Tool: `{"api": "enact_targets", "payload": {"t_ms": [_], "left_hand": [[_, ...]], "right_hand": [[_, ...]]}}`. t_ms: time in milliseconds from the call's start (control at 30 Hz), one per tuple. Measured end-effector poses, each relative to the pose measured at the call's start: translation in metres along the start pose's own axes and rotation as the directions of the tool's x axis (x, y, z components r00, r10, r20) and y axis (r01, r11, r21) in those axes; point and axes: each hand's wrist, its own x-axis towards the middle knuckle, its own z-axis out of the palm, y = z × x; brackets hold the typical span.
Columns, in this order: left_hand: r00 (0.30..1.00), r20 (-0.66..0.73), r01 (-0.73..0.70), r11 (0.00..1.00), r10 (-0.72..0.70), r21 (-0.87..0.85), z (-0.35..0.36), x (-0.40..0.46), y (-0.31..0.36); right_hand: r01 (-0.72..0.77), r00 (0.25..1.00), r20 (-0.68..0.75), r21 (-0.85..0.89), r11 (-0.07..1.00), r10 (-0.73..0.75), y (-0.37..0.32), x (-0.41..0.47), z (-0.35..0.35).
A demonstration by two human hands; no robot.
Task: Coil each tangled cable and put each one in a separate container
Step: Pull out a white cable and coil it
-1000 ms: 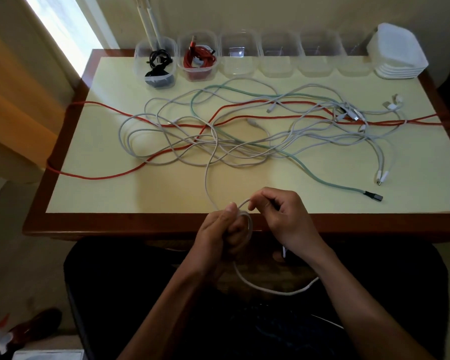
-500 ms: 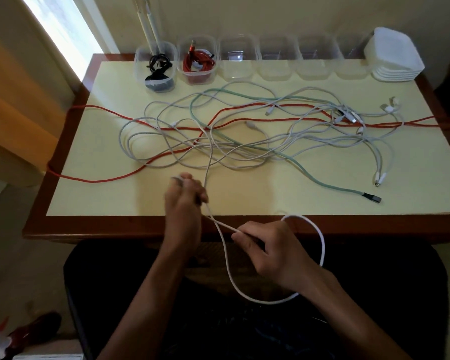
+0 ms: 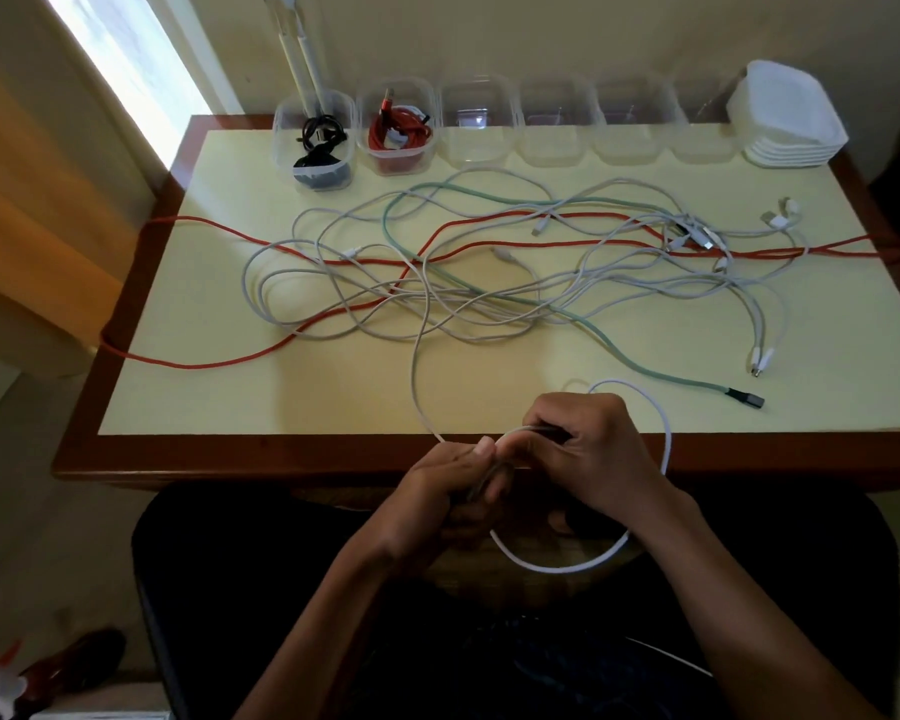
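Hands (image 3: 526, 459) rejoined at table edge, apparently gripping white cable (image 3: 663, 449) loop.

Head-worn camera looks steeply down, close over the table (image 3: 188, 356).

Cream table top (image 3: 230, 397) w/ brown rim; red cable (image 3: 219, 362), mint cable (image 3: 640, 363), white cable (image 3: 414, 376); clear tubs (image 3: 481, 148).

Glossy reddish-brown wooden table frame (image 3: 240, 454) surrounds a matt pale-yellow tabletop inlay (image 3: 292, 392); clear smooth plastic containers (image 3: 481, 129); smooth white plastic-sheathed cable (image 3: 663, 449)
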Motion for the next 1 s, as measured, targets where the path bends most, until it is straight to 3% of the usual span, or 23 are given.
{"api": "enact_targets", "payload": {"t_ms": [167,267,400,467,567,633,733,800,867,900,1000], "left_hand": [[0.995,0.092,0.054,0.968,-0.032,-0.246,0.001,0.0,0.005],[0.98,0.179,0.026,0.826,0.091,-0.563,0.001,0.005,0.006],[0.961,0.012,-0.132,0.498,0.276,-0.857,0.004,0.016,0.02],[0.925,-0.128,-0.288,0.443,0.357,-0.849,0.004,0.012,0.04],[0.762,-0.412,-0.632,0.439,0.499,-0.638,-0.014,-0.008,0.088],[0.646,-0.541,-0.763,0.471,0.539,-0.443,-0.029,-0.016,0.11],[0.515,-0.675,-0.752,0.656,0.529,-0.06,-0.044,0.0,0.098],[0.455,-0.709,-0.641,0.751,0.54,0.161,-0.049,0.018,0.073],[0.464,-0.676,-0.461,0.808,0.573,0.368,-0.055,0.029,0.047],[0.502,-0.638,-0.35,0.812,0.584,0.467,-0.056,0.03,0.036],[0.685,-0.484,-0.154,0.757,0.545,0.635,-0.042,0.029,0.015]], "right_hand": [[-0.098,0.995,-0.022,0.077,0.992,0.1,0.002,-0.006,0.013],[-0.123,0.988,-0.086,0.074,0.99,0.13,0.0,-0.007,0.021],[-0.207,0.978,0.011,-0.119,0.971,0.21,-0.008,-0.005,0.03],[-0.28,0.937,0.138,-0.256,0.925,0.322,-0.009,-0.006,0.029],[-0.422,0.817,0.291,-0.287,0.86,0.498,-0.001,-0.021,0.022],[-0.441,0.847,0.291,-0.079,0.894,0.444,-0.003,-0.032,0.016],[-0.244,0.953,0.225,0.161,0.956,0.205,-0.019,-0.033,0.012],[-0.116,0.979,0.183,0.139,0.983,0.09,-0.03,-0.025,0.006],[-0.058,0.99,0.135,0.069,0.996,0.048,-0.034,-0.018,-0.002],[-0.041,0.993,0.11,0.061,0.997,0.035,-0.034,-0.016,-0.005],[-0.078,0.995,0.067,0.147,0.986,0.068,-0.031,-0.012,-0.013]]}}
